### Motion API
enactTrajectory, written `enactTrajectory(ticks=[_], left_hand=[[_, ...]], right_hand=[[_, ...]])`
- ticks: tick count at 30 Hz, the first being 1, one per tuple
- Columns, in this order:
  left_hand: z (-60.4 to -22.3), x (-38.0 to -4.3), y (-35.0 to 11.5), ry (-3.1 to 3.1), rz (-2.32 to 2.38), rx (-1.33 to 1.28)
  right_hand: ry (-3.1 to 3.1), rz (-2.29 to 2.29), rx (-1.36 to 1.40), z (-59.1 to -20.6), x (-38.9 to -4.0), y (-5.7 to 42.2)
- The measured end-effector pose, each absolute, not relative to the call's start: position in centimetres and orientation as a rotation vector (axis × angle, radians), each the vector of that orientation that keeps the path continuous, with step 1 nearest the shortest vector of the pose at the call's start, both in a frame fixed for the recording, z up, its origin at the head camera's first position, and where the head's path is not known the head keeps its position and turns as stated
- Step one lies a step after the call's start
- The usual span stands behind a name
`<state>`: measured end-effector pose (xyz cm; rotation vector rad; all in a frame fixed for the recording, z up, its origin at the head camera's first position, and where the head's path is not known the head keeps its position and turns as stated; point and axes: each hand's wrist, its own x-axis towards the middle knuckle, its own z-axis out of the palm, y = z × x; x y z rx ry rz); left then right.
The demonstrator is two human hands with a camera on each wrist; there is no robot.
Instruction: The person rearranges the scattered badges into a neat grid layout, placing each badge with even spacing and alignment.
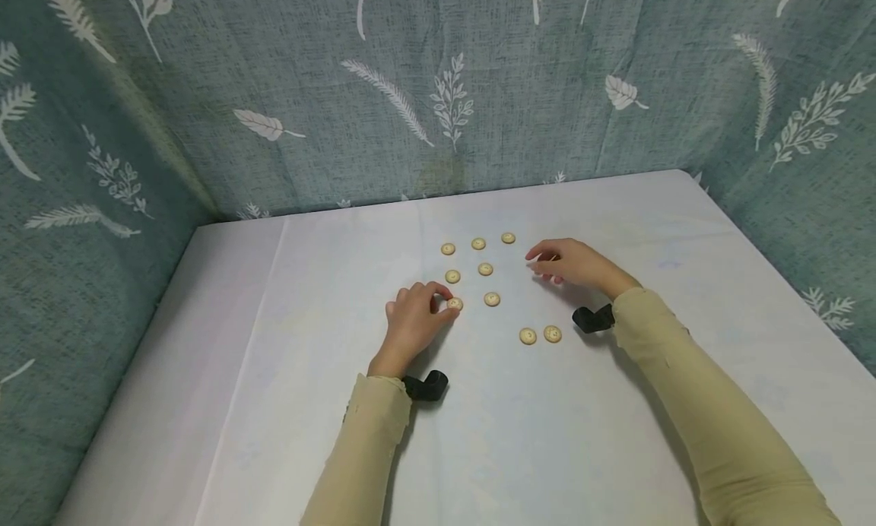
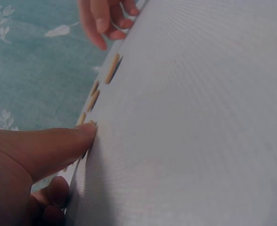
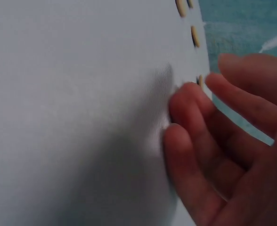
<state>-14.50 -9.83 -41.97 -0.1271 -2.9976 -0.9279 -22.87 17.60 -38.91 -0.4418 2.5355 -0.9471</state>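
Note:
My left hand (image 1: 413, 317) pinches a small round tan disc (image 1: 455, 304) between thumb and index finger, close on the white tabletop. In the left wrist view the thumb (image 2: 77, 143) covers most of that disc. To the right, my right hand (image 1: 571, 263) hovers low over the table with loosely bent fingers and nothing in them. Closest to its fingertips is the disc (image 1: 508, 238) at the right end of the back row. Other matching discs lie flat, among them one (image 1: 492, 299) beside the pinched disc and one (image 1: 452, 277) just behind it.
Two more discs, one (image 1: 528, 336) beside another (image 1: 552, 334), lie nearer the front, before the right wrist. The white-covered table (image 1: 287, 343) meets a green leaf-patterned curtain (image 1: 301, 85) at the back and sides. A black wrist camera (image 1: 426, 387) sits under the left wrist.

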Motion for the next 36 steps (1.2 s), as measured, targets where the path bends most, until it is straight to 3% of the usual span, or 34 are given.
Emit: enactTrajectory(ticks=[19, 36], left_hand=[[-42.0, -14.6, -9.9, -3.005, -0.925, -0.123], [-41.9, -14.5, -9.8, -3.021, -0.921, -0.118]], right_hand=[[2.483, -0.87, -0.686, -39.2, -18.7, 16.7], [2.413, -0.882, -0.756, -39.4, -17.9, 16.3]])
